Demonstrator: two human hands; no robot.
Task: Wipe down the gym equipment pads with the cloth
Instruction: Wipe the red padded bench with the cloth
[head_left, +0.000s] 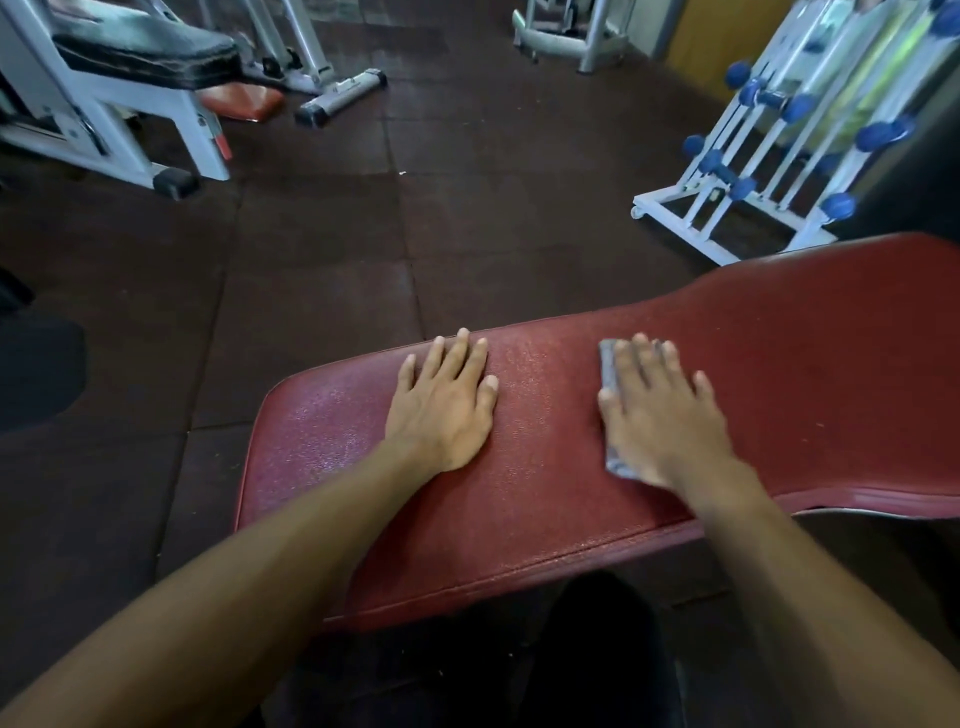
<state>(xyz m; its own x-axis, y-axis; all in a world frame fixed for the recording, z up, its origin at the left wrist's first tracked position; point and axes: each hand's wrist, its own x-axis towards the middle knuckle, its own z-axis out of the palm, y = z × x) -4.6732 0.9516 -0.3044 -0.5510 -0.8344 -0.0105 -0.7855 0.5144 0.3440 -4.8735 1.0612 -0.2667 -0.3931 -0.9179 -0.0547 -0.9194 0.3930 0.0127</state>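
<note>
Black padding covers the bench (150, 49) at the far left, on a white metal frame, and a small reddish cushion (241, 101) lies on the floor just beside it. Dark rubber tiles (311, 249) make the floor between that machine and me.

Closer to me, I see the long red pad (779, 374) going from the lower middle up to the right edge. Its left end looks shiny and speckled. My left hand (447, 405) rests flat on this pad near its left part, with the fingers straight and a little spread, holding nothing.

More to the right, my right hand (660, 415) presses flat on the grey cloth (609, 366), which lies on the same red pad. The fingers are straight on top of the cloth, not curled round it; the cloth shows only at the thumb side and near the wrist.

At the far right, behind the pad, stands a white rack (727, 208) with blue dumbbells (836, 205), somewhat blurred.
</note>
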